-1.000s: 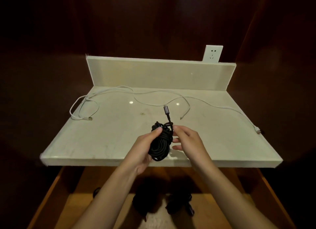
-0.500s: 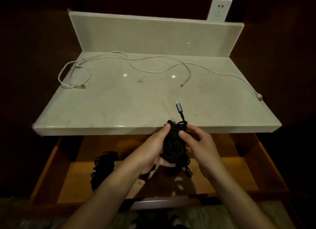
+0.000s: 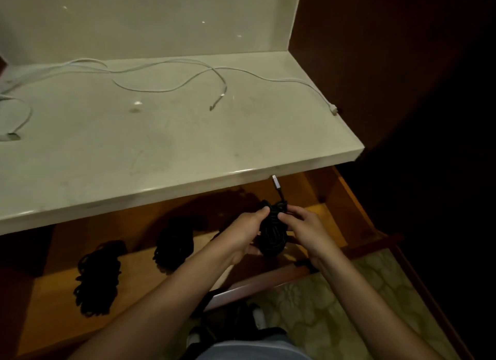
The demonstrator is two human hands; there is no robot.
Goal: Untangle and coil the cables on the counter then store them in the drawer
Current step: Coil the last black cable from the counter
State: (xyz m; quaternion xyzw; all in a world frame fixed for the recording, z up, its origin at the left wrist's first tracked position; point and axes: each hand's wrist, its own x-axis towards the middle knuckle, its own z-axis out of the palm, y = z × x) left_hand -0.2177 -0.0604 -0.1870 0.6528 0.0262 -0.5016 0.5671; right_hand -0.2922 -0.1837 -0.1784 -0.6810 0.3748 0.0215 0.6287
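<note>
A coiled black cable (image 3: 272,232) hangs over the open wooden drawer (image 3: 346,198), its silver plug (image 3: 275,181) sticking up toward the counter's front edge. My left hand (image 3: 245,232) grips the coil from the left. My right hand (image 3: 306,229) holds it from the right, thumb on the top of the bundle. Two more black coiled cables, one (image 3: 98,276) at the left and one (image 3: 174,243) in the middle, lie on the drawer floor. White cables (image 3: 166,87) lie loose and spread across the pale counter (image 3: 188,150).
The counter has a raised back panel (image 3: 150,24) and dark wood walls around it. A white plug end (image 3: 333,110) lies near the counter's right edge. Patterned floor (image 3: 335,300) and my shoes show below the drawer front.
Both hands carried the black coil off the counter, toward me and down, so it now hangs over the open drawer. My view tilted down and to the right.
</note>
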